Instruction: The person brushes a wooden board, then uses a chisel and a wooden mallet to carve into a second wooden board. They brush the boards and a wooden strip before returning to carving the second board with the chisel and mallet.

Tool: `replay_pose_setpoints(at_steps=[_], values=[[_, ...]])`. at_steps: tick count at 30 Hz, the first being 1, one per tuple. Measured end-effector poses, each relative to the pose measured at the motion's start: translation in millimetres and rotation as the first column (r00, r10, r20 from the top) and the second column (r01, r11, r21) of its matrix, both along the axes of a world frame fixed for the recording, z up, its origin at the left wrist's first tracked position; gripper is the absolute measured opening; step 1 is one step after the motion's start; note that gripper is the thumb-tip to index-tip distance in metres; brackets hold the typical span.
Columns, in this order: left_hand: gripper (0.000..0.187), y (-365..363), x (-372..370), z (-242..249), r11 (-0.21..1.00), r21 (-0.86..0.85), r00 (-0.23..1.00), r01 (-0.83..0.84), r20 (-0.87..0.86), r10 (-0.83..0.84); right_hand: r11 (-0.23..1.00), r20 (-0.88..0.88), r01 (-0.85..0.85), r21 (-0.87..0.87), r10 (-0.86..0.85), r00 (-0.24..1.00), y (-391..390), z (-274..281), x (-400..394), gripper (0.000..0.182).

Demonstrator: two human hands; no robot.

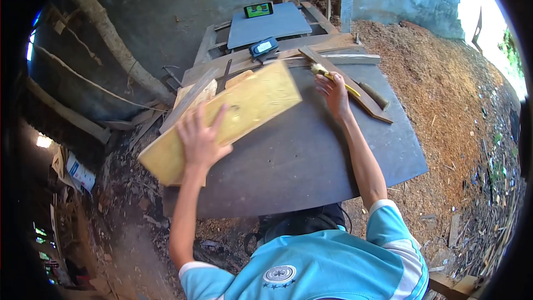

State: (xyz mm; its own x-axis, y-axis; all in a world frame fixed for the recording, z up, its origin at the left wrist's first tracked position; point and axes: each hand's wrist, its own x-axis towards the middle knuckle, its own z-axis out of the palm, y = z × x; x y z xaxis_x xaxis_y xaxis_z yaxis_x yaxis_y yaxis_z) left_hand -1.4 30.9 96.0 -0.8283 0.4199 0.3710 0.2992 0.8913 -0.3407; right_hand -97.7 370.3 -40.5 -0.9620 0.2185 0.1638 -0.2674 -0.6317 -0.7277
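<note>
A wide yellowish wooden board (261, 97) lies tilted across the left part of the dark table (288, 161), its edges slightly blurred. My left hand (201, 139) rests on its near left part with the fingers spread. Above the table's right side, my right hand (335, 93) is closed round a yellow-handled brush (347, 86) with pale bristles at its upper left end. Beneath and beside that hand lies a long brown wooden strip (369, 104), with a dark rounded tool (375, 95) next to it.
At the table's far side are a dark blue case (264, 47), thin wood strips (350, 60) and a grey-blue panel (266, 28) bearing a phone (259, 10). Wood pieces (191, 100) lie behind the board. Sawdust (427, 78) covers the ground at right; a branch (116, 39) leans at left.
</note>
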Motion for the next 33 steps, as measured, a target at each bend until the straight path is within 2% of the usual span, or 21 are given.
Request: replay_pose_setpoints(at_steps=[2, 4, 7, 11, 14, 16, 17, 20, 21, 24, 25, 26, 27, 28, 30, 32, 33], values=[[0.099, -31.5, 9.6, 7.3, 0.995, 0.076, 0.998, -0.059, 0.041, 0.056, 0.998, 0.035, -0.032, -0.061, 0.034, 0.999, 5.5, -0.2, 1.1, 0.035], [0.090, -68.3, 17.9, 7.9, 0.975, 0.198, 0.991, -0.106, 0.106, 0.086, 1.000, 0.030, -0.014, -0.016, 0.014, 0.999, 6.9, 0.6, 2.9, 0.035], [0.079, -125.9, 18.1, -17.5, 0.788, 0.575, 0.954, -0.222, 0.295, 0.054, 0.999, 0.001, -0.038, 0.027, 0.038, 0.999, 3.9, 2.5, 6.3, 0.037], [0.079, -161.5, 29.4, -41.7, 0.728, 0.629, 0.953, -0.272, 0.278, 0.117, 0.996, 0.030, -0.061, 0.064, 0.059, 0.998, -5.0, -0.2, 7.6, 0.042], [0.078, -161.9, 33.1, -41.3, 0.564, 0.777, 0.938, -0.278, 0.347, -0.015, 0.993, 0.061, -0.096, 0.074, 0.092, 0.994, 3.5, -5.5, 6.7, 0.042], [0.078, -154.8, 34.8, -36.2, 0.532, 0.803, 0.941, -0.268, 0.338, -0.036, 0.989, 0.081, -0.131, 0.076, 0.124, 0.989, 5.7, -0.6, 8.0, 0.046], [0.078, -152.3, 33.3, -34.2, 0.520, 0.814, 0.941, -0.261, 0.335, -0.053, 0.993, 0.135, -0.015, 0.118, -0.002, 0.991, 3.1, 1.5, 7.2, 0.052], [0.079, -135.0, 26.6, -21.5, 0.534, 0.819, 0.940, -0.211, 0.319, -0.117, 0.915, 0.118, -0.134, 0.381, 0.096, 0.988, 14.7, 7.2, 5.6, 0.051], [0.080, -125.2, 24.4, -17.3, 0.545, 0.817, 0.939, -0.190, 0.313, -0.141, 0.925, 0.178, -0.097, 0.367, 0.032, 0.984, 6.3, 18.7, 10.2, 0.046], [0.081, -85.1, 17.9, -8.4, 0.689, 0.714, 0.924, -0.125, 0.337, -0.181, 0.855, 0.401, -0.400, 0.329, 0.257, 0.879, 12.7, 56.9, 33.6, 0.043], [0.082, -67.5, 17.6, -4.9, 0.709, 0.700, 0.903, -0.089, 0.357, -0.238, 0.809, 0.435, -0.450, 0.379, 0.274, 0.858, 9.3, 68.9, 40.5, 0.044], [0.082, -48.1, 17.3, -1.1, 0.726, 0.686, 0.877, -0.048, 0.377, -0.299, 0.781, 0.450, -0.481, 0.398, 0.291, 0.844, 7.6, 81.9, 52.5, 0.046], [0.082, -29.5, 13.8, -0.4, 0.740, 0.673, 0.847, 0.000, 0.393, -0.357, 0.797, 0.460, -0.439, 0.416, 0.232, 0.857, 3.8, 86.0, 67.1, 0.046], [0.081, -13.3, 8.2, -2.4, 0.750, 0.649, 0.808, 0.126, 0.372, -0.457, 0.810, 0.467, -0.394, 0.434, 0.173, 0.867, 2.0, 87.3, 83.5, 0.046], [0.081, 24.6, 6.6, 10.0, 0.795, 0.575, 0.744, 0.191, 0.443, -0.499, 0.805, 0.484, -0.511, 0.301, 0.333, 0.809, 20.9, 85.7, 118.5, 0.049], [0.080, 50.0, -2.4, 8.5, 0.776, 0.584, 0.694, 0.239, 0.455, -0.557, 0.903, 0.349, -0.416, 0.107, 0.357, 0.866, 50.2, 69.8, 144.4, 0.042], [0.080, 62.8, -8.4, 8.8, 0.765, 0.588, 0.672, 0.262, 0.458, -0.582, 0.942, 0.314, -0.322, 0.092, 0.280, 0.907, 57.2, 68.1, 158.6, 0.041]])
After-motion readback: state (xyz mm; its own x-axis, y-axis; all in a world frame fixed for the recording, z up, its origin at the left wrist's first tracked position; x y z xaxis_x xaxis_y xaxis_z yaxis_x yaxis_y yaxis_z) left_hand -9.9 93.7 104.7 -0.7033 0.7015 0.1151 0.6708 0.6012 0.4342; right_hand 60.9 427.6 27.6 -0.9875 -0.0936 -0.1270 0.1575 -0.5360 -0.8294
